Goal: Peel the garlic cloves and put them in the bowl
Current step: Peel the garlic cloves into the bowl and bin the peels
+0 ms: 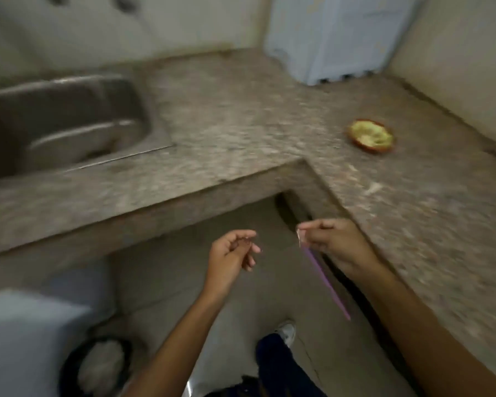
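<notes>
1. The frame is blurring with head motion, so the small details are hard to read. The person is standing in the inner corner of an L-shaped counter (241,116), both hands held out over the floor, not over the counter.
2. The right hand (335,242) is curling its fingers round a knife (324,282) with a purple handle that is slanting down and back toward the body. A small pale bit is showing at the fingertips; whether it is a clove, a scrap of skin or the blade I cannot tell.
3. The left hand (231,255) is hanging palm-up with fingers loosely bent and the thumb near the fingertips. It may be pinching something small, but the blur is hiding it, so I cannot tell.
4. The bowl (371,136) is sitting on the right leg of the counter, well apart from both hands, with pale yellow-green contents inside, probably peeled cloves.
5. Judging from this, the step in hand is peeling or dealing with a clove between drops into the bowl.
6. The next move is likely calling for a reach forward and right to the bowl, keeping the knife pointed away from the left hand.
</notes>
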